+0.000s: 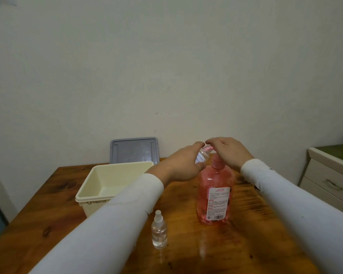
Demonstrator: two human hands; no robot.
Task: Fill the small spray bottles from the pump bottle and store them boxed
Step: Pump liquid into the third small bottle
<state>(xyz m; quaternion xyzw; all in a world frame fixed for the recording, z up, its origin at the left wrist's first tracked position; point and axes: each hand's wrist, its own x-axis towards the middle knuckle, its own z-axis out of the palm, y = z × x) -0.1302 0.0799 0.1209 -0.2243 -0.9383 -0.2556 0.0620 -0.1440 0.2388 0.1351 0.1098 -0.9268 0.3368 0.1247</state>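
Your left hand (183,162) grips a small spray bottle (202,155) at the pump bottle (216,194) spout; your right hand (229,152) presses the pump, fingers curved over it. You're filling; keep the mouth aligned.

Two small spray bottles (159,232) (201,156), one pump bottle (216,196), one box (99,189), one lid (134,150).

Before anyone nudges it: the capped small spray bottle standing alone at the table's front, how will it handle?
The small spray bottle is narrow, tall and upright, so a push near its cap would probably tip it. Its body looks round, so once down it may roll on the wooden table. It seems to be clear plastic with liquid inside: likely light and rigid, perhaps slick.
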